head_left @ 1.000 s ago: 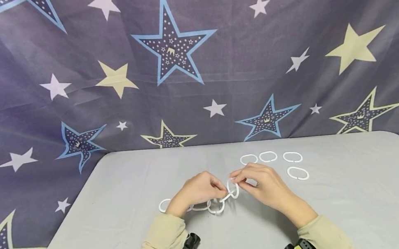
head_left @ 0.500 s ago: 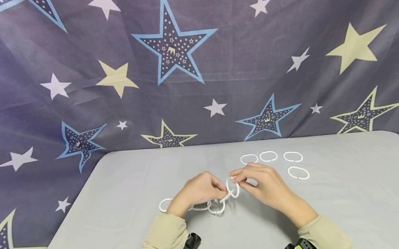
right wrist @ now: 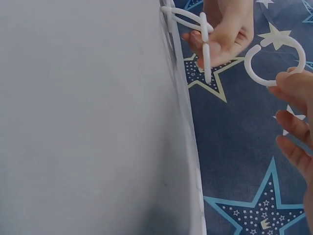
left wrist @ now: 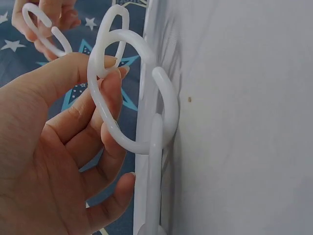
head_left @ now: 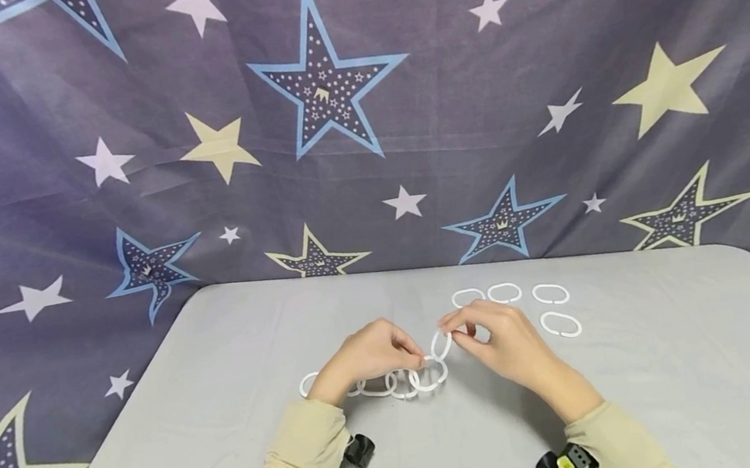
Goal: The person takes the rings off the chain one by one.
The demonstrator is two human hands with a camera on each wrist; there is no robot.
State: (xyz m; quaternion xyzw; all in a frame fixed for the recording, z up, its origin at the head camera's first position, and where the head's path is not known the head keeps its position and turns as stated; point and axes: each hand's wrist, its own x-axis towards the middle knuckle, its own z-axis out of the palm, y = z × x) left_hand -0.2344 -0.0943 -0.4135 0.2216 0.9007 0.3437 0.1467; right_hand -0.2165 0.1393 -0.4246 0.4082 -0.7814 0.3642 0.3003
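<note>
My left hand pinches a white plastic chain link between thumb and forefinger. In the left wrist view, that link is joined to another link above and one below; each has a small gap. The linked chain trails left along the table, partly hidden behind the left hand and forearm. My right hand pinches a single white link by its edge, gap facing the chain. In the right wrist view this link stands apart from the chain end.
Several loose white links lie behind and right of the right hand, among them one link nearest it and another link farther back. The grey-white table ends against a star-patterned cloth. Black cameras sit on both wrists.
My right hand has moved slightly right, and its link has gone from upright to leaning right. The chain's end link has turned to show its broad side.
</note>
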